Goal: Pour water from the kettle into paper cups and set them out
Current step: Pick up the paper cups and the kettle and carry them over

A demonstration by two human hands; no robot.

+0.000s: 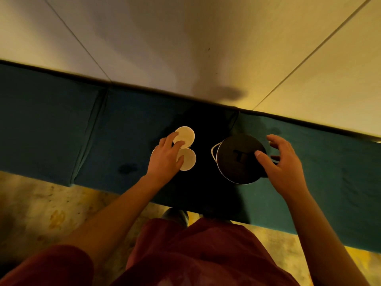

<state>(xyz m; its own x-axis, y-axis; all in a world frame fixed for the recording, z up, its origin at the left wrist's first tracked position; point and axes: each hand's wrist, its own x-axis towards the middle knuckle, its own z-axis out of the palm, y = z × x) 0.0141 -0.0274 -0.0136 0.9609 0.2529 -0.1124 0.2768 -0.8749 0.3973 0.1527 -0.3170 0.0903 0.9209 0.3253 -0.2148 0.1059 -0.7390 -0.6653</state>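
Left grip point(167, 155) fingers curled on paper cups point(185, 148); right grip point(277, 159) spread open, touching kettle point(237, 162); teal tabletop point(61, 129).

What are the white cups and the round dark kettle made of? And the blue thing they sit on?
The cups look like matte off-white paper: thin rims, no shine. The kettle looks like metal with a dark lid, judging by its bright thin rim, though dim light leaves that open. The blue bench looks like padded fabric, with seams and soft creases.
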